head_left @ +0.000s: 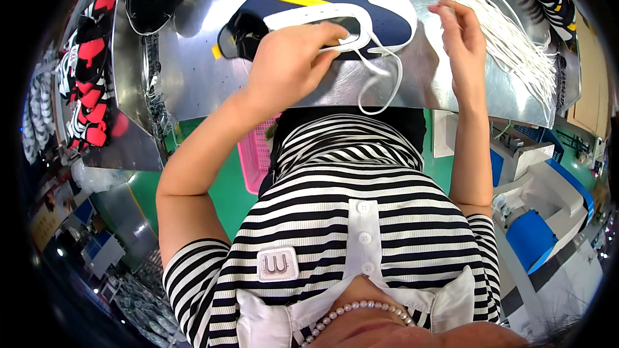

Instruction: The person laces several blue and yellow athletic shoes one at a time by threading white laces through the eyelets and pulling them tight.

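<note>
As the shoe upper (380, 18) on the table (316, 96) looks light and pliable, its white edge (316, 14) (left grip (288, 58) pinching there) suits holding; I can't tell whether the right grip (464, 40) pinches anything.

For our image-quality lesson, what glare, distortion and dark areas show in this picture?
In the head view, glare whitens the metal table beside the right hand; head view again, the table's near edge bows from fisheye distortion; head view too, all four corners are black.
</note>
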The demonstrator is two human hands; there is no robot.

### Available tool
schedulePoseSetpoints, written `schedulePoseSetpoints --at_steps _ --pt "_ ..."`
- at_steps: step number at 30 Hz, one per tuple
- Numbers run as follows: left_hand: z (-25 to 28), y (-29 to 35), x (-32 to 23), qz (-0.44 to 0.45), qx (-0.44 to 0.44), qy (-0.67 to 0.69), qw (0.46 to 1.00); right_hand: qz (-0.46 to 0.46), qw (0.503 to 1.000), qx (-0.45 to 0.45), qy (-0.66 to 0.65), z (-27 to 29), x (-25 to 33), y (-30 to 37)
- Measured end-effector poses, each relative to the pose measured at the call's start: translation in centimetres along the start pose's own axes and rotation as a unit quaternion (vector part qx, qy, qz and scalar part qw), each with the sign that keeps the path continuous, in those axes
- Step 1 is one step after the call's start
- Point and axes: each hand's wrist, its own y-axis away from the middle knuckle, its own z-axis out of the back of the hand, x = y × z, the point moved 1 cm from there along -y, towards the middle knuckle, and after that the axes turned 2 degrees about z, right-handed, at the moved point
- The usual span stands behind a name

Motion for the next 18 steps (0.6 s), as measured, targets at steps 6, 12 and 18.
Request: schedulePoseSetpoints --at_steps 6,12,18 --pt "-0.2 -2.5 2.1 0.164 0.127 0.064 0.976 0.032 0.989 0.122 0.078 -1.0 3.6 5.7" --pt "-0.3 -3.2 2.2 0.188 0.152 0.071 0.968 -0.019 0.984 0.161 0.07 -3.9 2.2 6.5" --pt "-0.1 -3.3 1.9 0.193 0.164 0.059 0.966 0.016 0.985 0.153 0.081 -5.1 1.6 5.7"
